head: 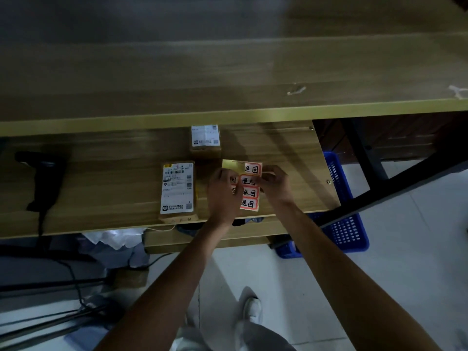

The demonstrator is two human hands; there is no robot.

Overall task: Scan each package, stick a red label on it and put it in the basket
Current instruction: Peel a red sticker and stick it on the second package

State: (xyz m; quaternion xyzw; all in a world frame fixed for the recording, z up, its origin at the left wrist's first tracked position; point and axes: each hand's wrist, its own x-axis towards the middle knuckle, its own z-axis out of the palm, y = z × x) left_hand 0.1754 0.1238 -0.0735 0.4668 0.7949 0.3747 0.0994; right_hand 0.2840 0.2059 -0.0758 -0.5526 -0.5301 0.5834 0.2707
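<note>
A sheet of red labels [249,192] lies on the low wooden shelf, held at its left side by my left hand [222,193]. My right hand [274,184] pinches one red label near the sheet's upper right. A long brown package [177,191] with a white shipping label lies just left of my left hand. A smaller brown package [205,139] sits behind it, under the upper tabletop's edge. The blue basket [347,224] stands on the floor to the right of the shelf.
A black handheld scanner [41,178] rests at the shelf's left end, its cable hanging down. The upper tabletop [228,72] overhangs the shelf. A black metal frame [374,178] crosses above the basket. Bags and cables lie under the shelf at left.
</note>
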